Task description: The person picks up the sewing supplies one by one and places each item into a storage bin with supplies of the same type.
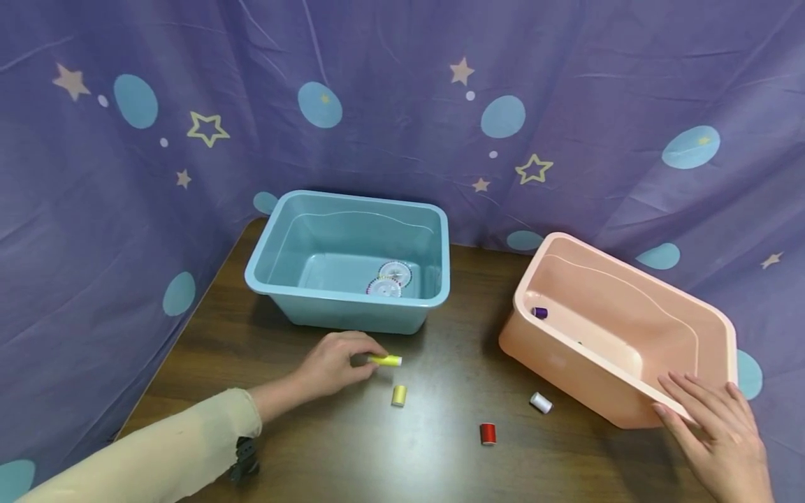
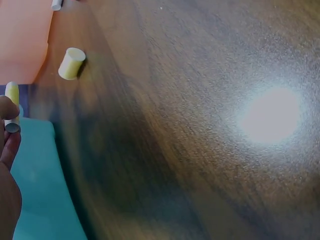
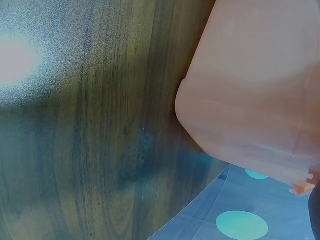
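Note:
In the head view my left hand pinches a slim bright yellow tube with a white end, just above the table. The left wrist view shows the tube between thumb and fingers. Below it a pale yellow thread spool stands on the table. My right hand rests with extended fingers over the near right corner of a peach bin. A purple thread spool lies inside that bin. On the table in front are a white spool and a red spool.
A blue bin stands behind my left hand, with two pin wheels inside. Both bins sit on a dark wooden table. A purple curtain with stars and dots hangs behind and to the left.

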`<state>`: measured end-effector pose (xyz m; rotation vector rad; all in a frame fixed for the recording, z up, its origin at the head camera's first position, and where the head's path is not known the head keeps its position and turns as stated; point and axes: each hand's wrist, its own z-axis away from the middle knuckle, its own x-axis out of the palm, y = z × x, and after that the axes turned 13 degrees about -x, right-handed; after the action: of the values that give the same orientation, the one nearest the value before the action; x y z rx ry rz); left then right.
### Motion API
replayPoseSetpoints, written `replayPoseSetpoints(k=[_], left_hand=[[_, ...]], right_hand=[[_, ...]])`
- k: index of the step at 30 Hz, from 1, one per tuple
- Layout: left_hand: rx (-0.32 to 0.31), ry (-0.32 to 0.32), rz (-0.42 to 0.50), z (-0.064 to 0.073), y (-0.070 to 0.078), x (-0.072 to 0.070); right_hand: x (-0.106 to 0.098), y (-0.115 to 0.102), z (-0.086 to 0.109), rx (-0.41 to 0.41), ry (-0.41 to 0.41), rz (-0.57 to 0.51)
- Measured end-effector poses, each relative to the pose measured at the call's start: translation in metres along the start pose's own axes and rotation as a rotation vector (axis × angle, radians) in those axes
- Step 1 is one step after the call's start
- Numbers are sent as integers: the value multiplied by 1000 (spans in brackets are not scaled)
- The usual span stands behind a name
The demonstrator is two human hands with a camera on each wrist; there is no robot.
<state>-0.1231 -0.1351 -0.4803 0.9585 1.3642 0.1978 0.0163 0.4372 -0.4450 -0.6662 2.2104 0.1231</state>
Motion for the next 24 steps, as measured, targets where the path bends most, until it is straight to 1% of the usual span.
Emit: replayPoseSetpoints(k=[4,10,12,17,21,24], left_hand=[[15,-8,7,2,7,-4],[87,-3,9,0,16,-12],[108,-3,7,-1,20,-16],[131,-25,3,-6,31,-25],[187,-23,-23,-11,42,-31],[217,-16,-38,-15,50,-35]], right_hand=[[0,0,0,-6,1,3],[0,0,0,-14,-1,7],[0,0,0,-15,-2,7],[0,1,1,-17,1,1],[0,1,1,-17,4,-3],[0,1,1,-21,7,-1]])
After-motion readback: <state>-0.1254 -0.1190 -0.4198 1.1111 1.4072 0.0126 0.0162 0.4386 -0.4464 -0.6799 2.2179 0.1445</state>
